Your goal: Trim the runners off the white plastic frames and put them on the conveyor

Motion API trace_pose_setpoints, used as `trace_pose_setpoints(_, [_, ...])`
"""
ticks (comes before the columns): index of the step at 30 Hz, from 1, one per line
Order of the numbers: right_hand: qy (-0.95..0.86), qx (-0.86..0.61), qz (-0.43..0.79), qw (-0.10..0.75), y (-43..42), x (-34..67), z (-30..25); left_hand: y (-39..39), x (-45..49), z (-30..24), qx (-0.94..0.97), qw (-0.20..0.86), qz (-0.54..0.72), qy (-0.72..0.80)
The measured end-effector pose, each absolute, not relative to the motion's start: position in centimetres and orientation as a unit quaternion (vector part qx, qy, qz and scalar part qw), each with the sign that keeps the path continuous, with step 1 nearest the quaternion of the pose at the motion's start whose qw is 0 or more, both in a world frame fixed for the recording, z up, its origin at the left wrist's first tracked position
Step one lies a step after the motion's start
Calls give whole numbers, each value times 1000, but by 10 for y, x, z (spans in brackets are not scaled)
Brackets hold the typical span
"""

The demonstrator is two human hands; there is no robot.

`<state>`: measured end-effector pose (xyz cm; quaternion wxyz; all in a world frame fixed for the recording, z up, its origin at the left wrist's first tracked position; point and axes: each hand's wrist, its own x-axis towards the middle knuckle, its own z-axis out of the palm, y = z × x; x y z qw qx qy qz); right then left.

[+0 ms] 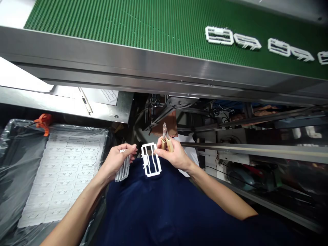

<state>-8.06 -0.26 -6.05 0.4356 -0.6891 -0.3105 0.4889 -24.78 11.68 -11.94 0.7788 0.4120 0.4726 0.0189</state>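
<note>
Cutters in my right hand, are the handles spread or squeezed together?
Spread: the cutters in your right hand show a gap between their tan handles. Whether the tips meet is too small to tell.

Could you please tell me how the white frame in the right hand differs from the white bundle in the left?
The frame is a single piece, whereas the bundle looks like several pieces held together. The frame shows its open face to the camera; the bundle is turned mostly edge-on. The frame shares the right hand with pliers; the bundle appears alone in the left hand. Both are white.
</note>
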Motion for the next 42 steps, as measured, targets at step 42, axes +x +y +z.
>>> trace_pose_setpoints(42, [-445, -654, 572, 217, 82, -130, -112, 122, -243, -128, 7, 754, 398, 523])
